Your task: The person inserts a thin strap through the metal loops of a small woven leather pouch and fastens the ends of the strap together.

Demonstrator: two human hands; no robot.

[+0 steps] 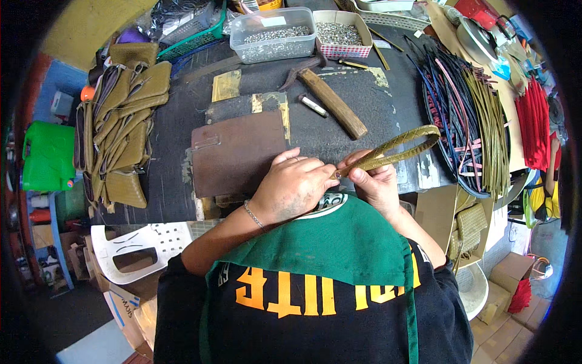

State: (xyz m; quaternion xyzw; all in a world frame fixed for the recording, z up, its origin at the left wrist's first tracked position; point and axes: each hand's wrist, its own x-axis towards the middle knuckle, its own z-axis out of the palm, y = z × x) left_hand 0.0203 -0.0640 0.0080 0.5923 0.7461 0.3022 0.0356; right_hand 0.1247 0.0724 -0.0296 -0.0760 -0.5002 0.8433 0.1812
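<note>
An olive woven strap (407,147), bent into a loop, sticks up and to the right from my hands. My right hand (377,182) is closed round it near its joined ends. The fingers of my left hand (294,182) are pinched together at those same ends, where a small dark metal piece shows at the tip. Both hands are just above the table's near edge, in front of my green apron (321,246). Left of them lies a flat brown board (236,155). Beyond them rest a wooden-handled hammer (336,106) and a small capped tube (313,105).
Olive woven pouches (130,118) are piled at the table's left. A clear tub (273,53) and a checked carton (344,51) hold small metal pieces at the back. A round tray of coloured straps (451,121) sits right. A white plastic chair (163,239) stands below left.
</note>
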